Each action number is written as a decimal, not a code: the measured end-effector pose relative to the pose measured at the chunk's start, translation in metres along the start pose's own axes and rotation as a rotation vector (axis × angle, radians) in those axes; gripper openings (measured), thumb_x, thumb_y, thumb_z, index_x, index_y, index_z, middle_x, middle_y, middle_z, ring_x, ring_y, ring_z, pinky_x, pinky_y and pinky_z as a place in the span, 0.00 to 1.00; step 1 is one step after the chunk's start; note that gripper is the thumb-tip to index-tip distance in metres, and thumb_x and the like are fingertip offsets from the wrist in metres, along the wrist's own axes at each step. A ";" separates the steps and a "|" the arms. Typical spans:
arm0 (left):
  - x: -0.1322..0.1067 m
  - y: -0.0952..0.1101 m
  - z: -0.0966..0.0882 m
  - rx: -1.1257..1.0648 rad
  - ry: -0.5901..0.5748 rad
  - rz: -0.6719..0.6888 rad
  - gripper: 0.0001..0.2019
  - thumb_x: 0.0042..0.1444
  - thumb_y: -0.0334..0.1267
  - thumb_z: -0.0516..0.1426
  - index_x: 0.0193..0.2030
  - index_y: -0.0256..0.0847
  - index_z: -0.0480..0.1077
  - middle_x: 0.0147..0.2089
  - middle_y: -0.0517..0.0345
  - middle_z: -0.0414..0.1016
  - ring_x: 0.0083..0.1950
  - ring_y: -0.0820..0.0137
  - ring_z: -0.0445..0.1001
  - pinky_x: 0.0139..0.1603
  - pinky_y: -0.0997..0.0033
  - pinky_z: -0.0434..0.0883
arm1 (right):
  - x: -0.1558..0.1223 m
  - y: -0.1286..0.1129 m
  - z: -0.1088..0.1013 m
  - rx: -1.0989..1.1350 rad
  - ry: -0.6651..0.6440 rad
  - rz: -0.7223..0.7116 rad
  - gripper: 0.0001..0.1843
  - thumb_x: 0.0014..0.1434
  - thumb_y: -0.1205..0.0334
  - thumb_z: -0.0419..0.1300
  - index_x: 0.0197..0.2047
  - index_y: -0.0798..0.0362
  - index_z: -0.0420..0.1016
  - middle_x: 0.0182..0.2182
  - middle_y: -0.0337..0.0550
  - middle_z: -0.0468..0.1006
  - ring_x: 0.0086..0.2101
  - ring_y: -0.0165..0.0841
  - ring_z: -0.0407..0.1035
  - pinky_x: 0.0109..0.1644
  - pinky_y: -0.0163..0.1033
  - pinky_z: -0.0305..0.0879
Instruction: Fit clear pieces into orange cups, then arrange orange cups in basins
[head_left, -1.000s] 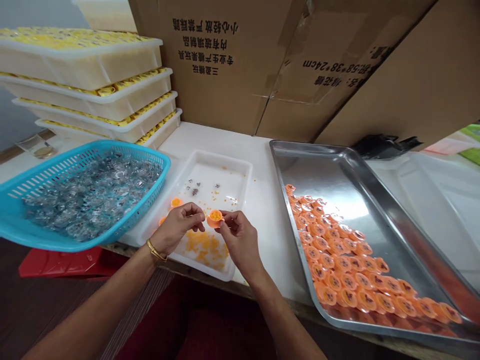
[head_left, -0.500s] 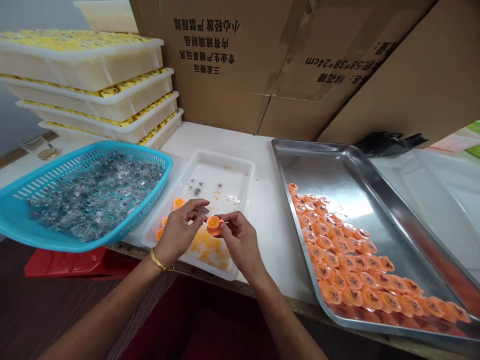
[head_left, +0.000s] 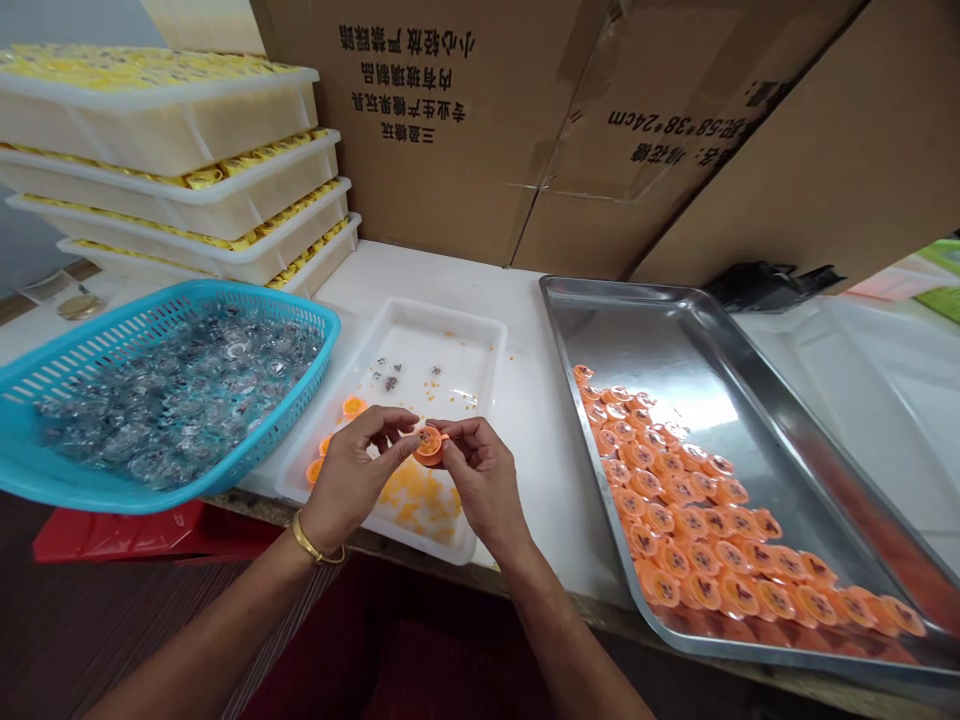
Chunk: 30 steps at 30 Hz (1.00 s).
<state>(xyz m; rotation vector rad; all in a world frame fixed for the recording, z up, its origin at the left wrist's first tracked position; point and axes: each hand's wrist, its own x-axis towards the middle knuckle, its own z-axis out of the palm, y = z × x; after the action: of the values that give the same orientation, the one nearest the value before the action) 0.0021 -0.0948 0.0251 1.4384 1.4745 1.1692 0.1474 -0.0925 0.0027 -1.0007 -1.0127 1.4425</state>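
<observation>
Both my hands meet over the near part of a white plastic tray (head_left: pixel 495 370). Between them is a small round orange cup (head_left: pixel 429 442), its top now bearing a dark printed pattern under a clear cover. My right hand (head_left: pixel 484 480) pinches the cup's right side. The thumb and fingers of my left hand (head_left: pixel 358 470) close on its left edge. Inside the tray, several orange cups (head_left: pixel 354 406) sit along the left side. Yellow-orange bits (head_left: pixel 420 500) lie below my hands, and a few small dark-printed pieces (head_left: pixel 391 383) lie farther back.
A blue basket (head_left: pixel 334 335) of clear printed covers (head_left: pixel 225 370) stands left. On the right, a metal tray (head_left: pixel 630 320) holds rows of orange cups (head_left: pixel 701 555). Stacked white trays (head_left: pixel 225 120) with yellow items rise at back left. Cardboard boxes (head_left: pixel 480 180) wall the back.
The clear printed cover that my left fingers held beside the cup now lies over the cup's top. My left thumb has moved right onto the cup's edge. The view has shifted slightly.
</observation>
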 end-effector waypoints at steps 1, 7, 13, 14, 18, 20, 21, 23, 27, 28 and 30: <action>0.001 0.001 0.000 -0.047 -0.019 -0.077 0.12 0.48 0.43 0.63 0.39 0.42 0.74 0.32 0.59 0.74 0.32 0.72 0.70 0.33 0.74 0.68 | 0.000 0.000 0.000 0.000 0.004 -0.009 0.07 0.54 0.61 0.61 0.34 0.53 0.67 0.42 0.44 0.78 0.37 0.32 0.74 0.42 0.43 0.75; 0.000 0.001 0.002 -0.237 -0.149 -0.293 0.14 0.48 0.45 0.62 0.37 0.37 0.75 0.27 0.59 0.73 0.26 0.75 0.67 0.26 0.77 0.63 | -0.004 0.004 -0.001 -0.109 0.037 -0.106 0.05 0.56 0.61 0.61 0.35 0.52 0.69 0.43 0.44 0.77 0.35 0.30 0.74 0.40 0.39 0.75; -0.004 -0.008 0.006 -0.336 -0.043 -0.239 0.11 0.47 0.41 0.64 0.35 0.38 0.73 0.29 0.60 0.73 0.29 0.76 0.69 0.28 0.78 0.65 | -0.005 0.007 0.003 -0.077 0.072 -0.101 0.05 0.57 0.60 0.60 0.35 0.52 0.69 0.43 0.43 0.76 0.33 0.30 0.74 0.39 0.41 0.76; -0.005 -0.010 0.005 -0.352 -0.029 -0.221 0.10 0.47 0.40 0.64 0.35 0.38 0.73 0.30 0.60 0.73 0.29 0.76 0.70 0.28 0.77 0.65 | -0.004 0.007 0.004 -0.063 0.079 -0.094 0.05 0.57 0.61 0.59 0.35 0.52 0.68 0.43 0.43 0.77 0.33 0.30 0.75 0.39 0.41 0.76; -0.005 -0.011 0.000 -0.382 -0.021 -0.134 0.08 0.50 0.38 0.63 0.35 0.39 0.72 0.33 0.60 0.74 0.33 0.74 0.72 0.31 0.77 0.67 | -0.001 0.006 0.004 -0.044 0.100 -0.074 0.04 0.57 0.62 0.59 0.35 0.53 0.68 0.43 0.43 0.77 0.33 0.29 0.75 0.39 0.39 0.76; -0.004 -0.011 -0.004 -0.378 -0.045 -0.110 0.07 0.51 0.37 0.63 0.36 0.39 0.72 0.35 0.58 0.74 0.34 0.73 0.73 0.32 0.76 0.67 | 0.000 0.006 0.003 -0.041 0.096 -0.069 0.04 0.57 0.62 0.59 0.35 0.53 0.68 0.43 0.43 0.77 0.33 0.29 0.75 0.39 0.39 0.76; -0.004 -0.011 -0.005 -0.377 -0.059 -0.105 0.06 0.52 0.37 0.62 0.36 0.39 0.71 0.36 0.58 0.75 0.35 0.72 0.73 0.32 0.75 0.67 | 0.001 0.006 0.003 -0.042 0.091 -0.069 0.04 0.57 0.62 0.59 0.35 0.53 0.68 0.43 0.43 0.77 0.33 0.30 0.75 0.39 0.39 0.76; -0.004 -0.012 -0.008 -0.374 -0.072 -0.095 0.06 0.53 0.37 0.62 0.36 0.39 0.71 0.36 0.58 0.74 0.35 0.72 0.73 0.31 0.75 0.67 | 0.002 0.007 0.002 -0.046 0.083 -0.073 0.04 0.57 0.62 0.58 0.35 0.53 0.68 0.44 0.44 0.77 0.34 0.30 0.75 0.39 0.39 0.76; -0.003 -0.014 -0.013 -0.343 -0.065 -0.064 0.05 0.53 0.36 0.61 0.37 0.39 0.71 0.35 0.58 0.73 0.36 0.72 0.73 0.33 0.75 0.68 | 0.003 0.007 0.001 -0.057 0.081 -0.085 0.04 0.57 0.62 0.58 0.36 0.52 0.68 0.44 0.44 0.77 0.34 0.31 0.75 0.40 0.40 0.76; -0.003 -0.014 -0.015 -0.334 -0.066 -0.059 0.05 0.54 0.36 0.61 0.37 0.39 0.71 0.35 0.58 0.73 0.36 0.72 0.72 0.34 0.75 0.68 | 0.003 0.007 0.001 -0.059 0.080 -0.085 0.04 0.57 0.62 0.58 0.36 0.52 0.68 0.44 0.44 0.77 0.35 0.31 0.75 0.40 0.40 0.76; -0.003 -0.013 -0.017 -0.318 -0.082 -0.059 0.05 0.54 0.37 0.61 0.37 0.40 0.71 0.34 0.59 0.73 0.36 0.73 0.72 0.35 0.75 0.68 | 0.003 0.007 0.000 -0.065 0.079 -0.085 0.03 0.57 0.62 0.58 0.36 0.52 0.68 0.44 0.44 0.77 0.35 0.31 0.75 0.40 0.40 0.76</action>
<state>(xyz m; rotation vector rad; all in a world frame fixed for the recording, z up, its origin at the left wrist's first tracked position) -0.0176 -0.0990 0.0177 1.2027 1.2041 1.2307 0.1448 -0.0898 -0.0045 -1.0408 -1.0381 1.2981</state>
